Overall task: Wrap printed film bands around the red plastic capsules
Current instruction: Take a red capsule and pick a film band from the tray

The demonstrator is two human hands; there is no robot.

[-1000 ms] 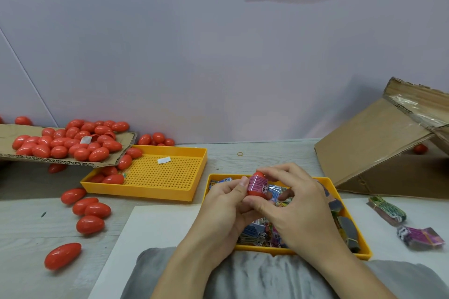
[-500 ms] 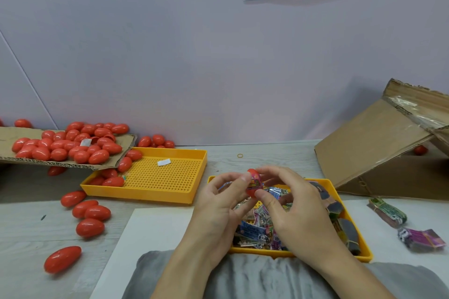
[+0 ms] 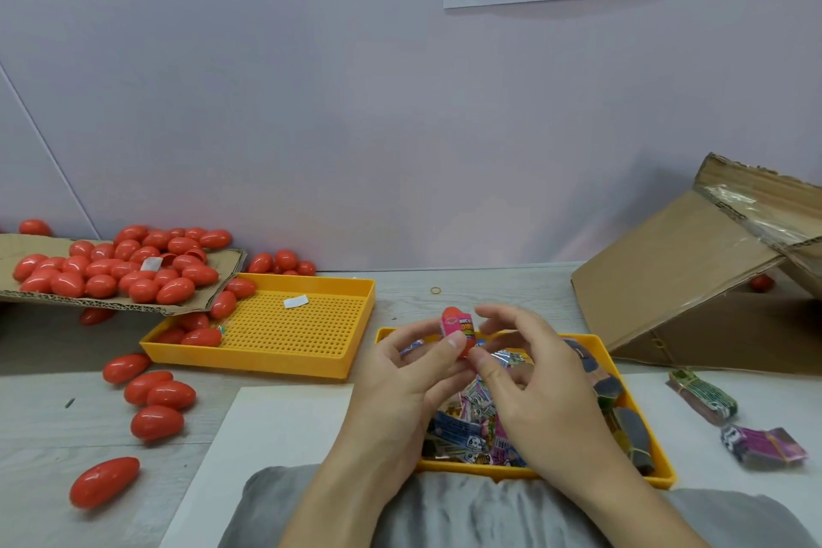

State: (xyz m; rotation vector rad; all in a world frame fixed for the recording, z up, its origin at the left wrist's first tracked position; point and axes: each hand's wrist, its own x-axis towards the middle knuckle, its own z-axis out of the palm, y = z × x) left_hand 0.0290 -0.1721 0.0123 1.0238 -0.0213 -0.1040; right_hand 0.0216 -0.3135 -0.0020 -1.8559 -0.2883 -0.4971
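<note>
Grey wooden bench, hands over the near yellow tray (image 3: 662, 476), a banded capsule between them.

Nearest, the left hand (image 3: 413, 378) pinches the red capsule (image 3: 458, 331) between thumb and fingers, upright above the tray of loose film bands (image 3: 471, 427); the right hand (image 3: 533, 387) curls around it, thumb at its lower end, forefinger arched just off the top. The printed band (image 3: 460, 327) could well slide or skew if the pinch loosens, or the smooth shell might squirt free into the tray. Farther back, bare capsules (image 3: 115, 269) crowd a cardboard sheet (image 3: 35, 296) above a perforated tray (image 3: 289, 325).
</note>
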